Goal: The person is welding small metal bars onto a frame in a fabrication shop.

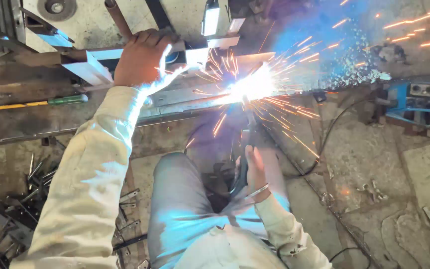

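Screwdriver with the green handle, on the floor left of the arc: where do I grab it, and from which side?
Grip the green handle, probably from above and from the side away from the sparks. It lies flat, its yellow shaft pointing left; the left hand steadies the metal frame just beyond.

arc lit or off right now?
Lit. A white-blue flash burns at the tip of the electrode holder in the right hand, with sparks spraying over the steel frame that the left hand steadies.
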